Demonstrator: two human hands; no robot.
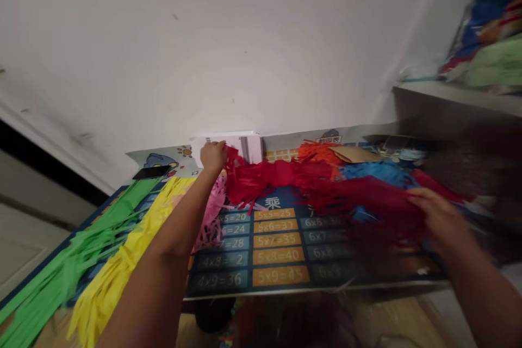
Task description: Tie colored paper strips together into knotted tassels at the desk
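From where I stand, I take the white box (255,150) against the wall as my landmark. The red fringed paper (282,173) begins just in front of this box and extends to the right of it, between the person's two hands. The left hand (213,156), in front of the box, pinches one end with narrow fingers. The right hand (438,220), well to the right of the box, seems to hold the other end between thumb and fingers, but blur hides the exact grip.

In my judgement, the step in hand is spreading this red piece to its length. The next move calls for level hands and a gentle pull, because thin strips could tear or tangle. Green fringe (92,234) and yellow fringe (118,263) lie left of the box and nearer to the person; pink fringe (212,220) is just before it; orange fringe (318,153) and blue fringe (377,171) are to its right.

Below the box, the printed mat (281,289) shows "5x7=35", "5x8=40", "5x9=45", "4x9=36" and the character "乘". To the right of the box, a label (329,140) appears to read "韵母表". I can read no brand.
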